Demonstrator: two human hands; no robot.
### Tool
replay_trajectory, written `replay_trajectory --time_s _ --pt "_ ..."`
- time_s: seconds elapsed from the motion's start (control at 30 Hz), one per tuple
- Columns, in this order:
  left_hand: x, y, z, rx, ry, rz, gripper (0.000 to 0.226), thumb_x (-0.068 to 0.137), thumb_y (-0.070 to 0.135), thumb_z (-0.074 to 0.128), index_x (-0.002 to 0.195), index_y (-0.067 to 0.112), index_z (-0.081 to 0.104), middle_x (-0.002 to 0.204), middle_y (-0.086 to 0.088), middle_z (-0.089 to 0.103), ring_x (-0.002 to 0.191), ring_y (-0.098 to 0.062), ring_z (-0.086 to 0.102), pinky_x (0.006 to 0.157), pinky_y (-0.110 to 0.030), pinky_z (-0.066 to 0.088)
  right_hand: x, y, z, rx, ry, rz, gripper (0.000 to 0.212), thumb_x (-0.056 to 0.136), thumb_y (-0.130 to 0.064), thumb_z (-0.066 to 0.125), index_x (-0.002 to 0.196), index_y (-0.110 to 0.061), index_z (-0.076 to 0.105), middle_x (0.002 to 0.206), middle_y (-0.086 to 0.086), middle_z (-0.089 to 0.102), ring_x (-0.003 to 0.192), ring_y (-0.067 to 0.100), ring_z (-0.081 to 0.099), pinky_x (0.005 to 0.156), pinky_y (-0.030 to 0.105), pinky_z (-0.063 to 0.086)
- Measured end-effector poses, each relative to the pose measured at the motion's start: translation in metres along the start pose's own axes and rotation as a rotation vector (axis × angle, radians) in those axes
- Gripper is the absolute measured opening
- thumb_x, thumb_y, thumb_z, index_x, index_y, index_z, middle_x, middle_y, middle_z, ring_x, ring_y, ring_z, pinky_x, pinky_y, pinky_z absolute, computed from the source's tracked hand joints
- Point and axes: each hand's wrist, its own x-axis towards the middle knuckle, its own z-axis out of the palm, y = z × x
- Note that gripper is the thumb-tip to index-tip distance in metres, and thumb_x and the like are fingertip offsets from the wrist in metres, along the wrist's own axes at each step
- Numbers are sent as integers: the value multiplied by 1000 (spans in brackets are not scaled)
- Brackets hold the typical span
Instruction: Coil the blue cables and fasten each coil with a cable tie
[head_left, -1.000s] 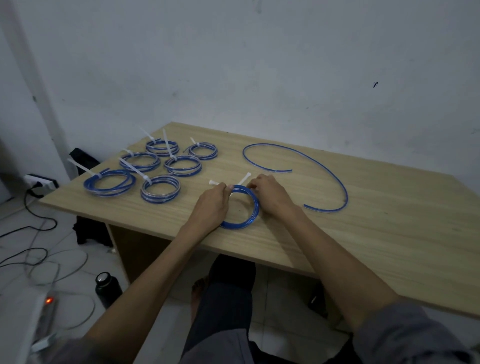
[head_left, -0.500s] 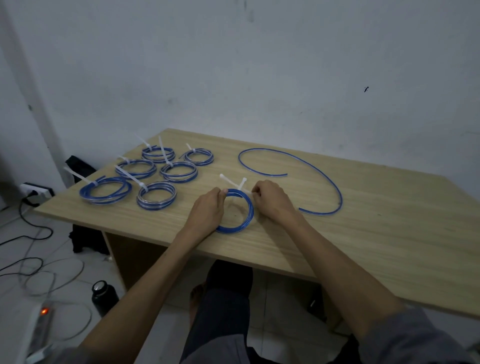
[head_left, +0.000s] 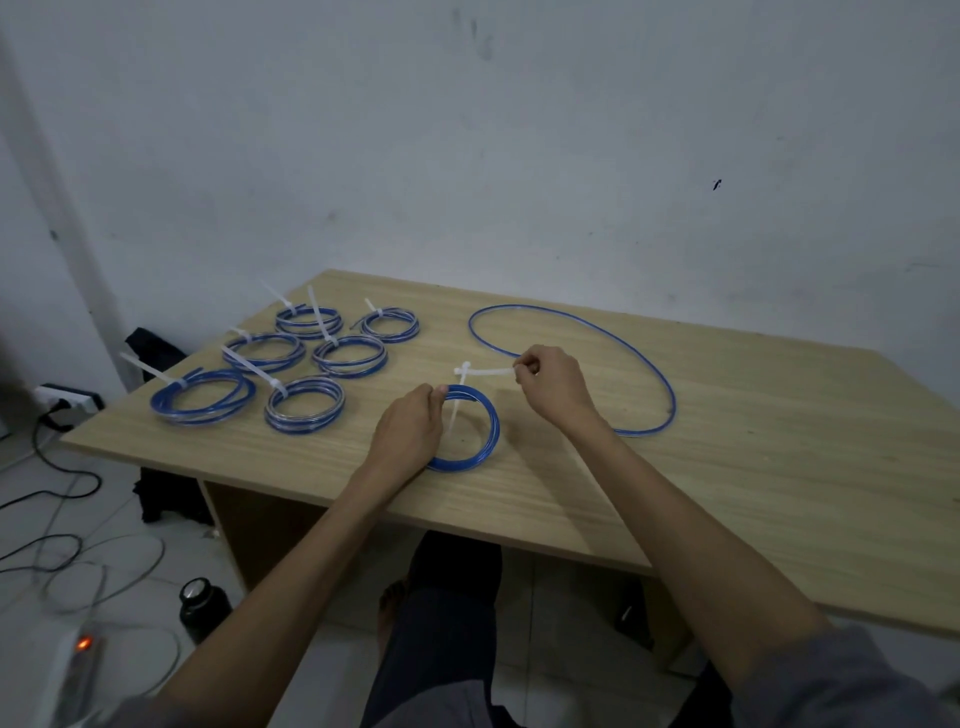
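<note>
Item: light wooden worktop (head_left: 727, 467), set against a pale wall.

Lot in hand: blue plastic-sheathed cable coil (head_left: 475, 434), flat near the front edge, left of centre. Left hand (head_left: 410, 434) grips its left rim, fingers curled over the strands. Right hand (head_left: 553, 387) is lifted clear of the coil and pinches the tail of a white nylon cable tie (head_left: 478, 371); the tie's head sits above the coil's far rim, and a pale strap runs down across the ring.

Finished stock: six tied blue coils (head_left: 304, 413) grouped at the far-left corner, each with a white tie tail sticking out.

Outstanding: one loose blue cable (head_left: 597, 327), lying uncoiled in a wide open loop behind and to the right of the hands.

Handling note (judgement): the tie appears threaded but not cinched. Draw the tail straight along its own line while the left hand pins all turns together, so no strand springs out of the loop; stop when snug, not crushing the sheath.

Below the front edge: dark bottle (head_left: 200, 608), floor cables.
</note>
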Motion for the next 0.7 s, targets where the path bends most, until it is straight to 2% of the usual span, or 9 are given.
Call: replay_trajectory --time_s 0.2,0.33,0.43,0.53,0.7 --pt "2 -2 2 19 8 -9 46 108 43 29 91 13 60 76 -2 60 73 -18 58 70 -39 49 -2 -1 -7 -55 209 -89 24 98 -10 55 112 -9 75 109 5 74 100 21 68 89 33 52" --pt "8 -1 5 13 31 -48 47 108 43 28 88 14 58 75 -1 58 72 -19 56 66 -38 44 -3 -3 -15 -5 330 -128 19 98 -18 57 107 -14 74 104 -1 71 89 15 65 84 31 52" --pt "16 0 7 -10 94 -100 47 108 42 27 82 13 54 71 0 54 70 -21 53 64 -34 36 -7 -10 -19 143 320 -125 16 96 -20 60 100 -16 75 95 -7 71 83 7 63 78 20 49" --pt "25 1 6 -71 158 -171 47 109 40 26 85 10 52 70 1 49 72 -23 50 66 -34 34 -15 -17 -17 314 266 -103 13 92 -18 65 94 -15 77 89 -9 74 81 1 65 72 10 48" --pt "35 -3 4 -237 242 -322 49 110 38 23 95 8 58 81 -6 57 83 -28 59 68 -35 35 -36 -11 9 302 205 -109 9 89 -20 68 88 -21 77 82 -11 72 76 3 65 69 11 47"
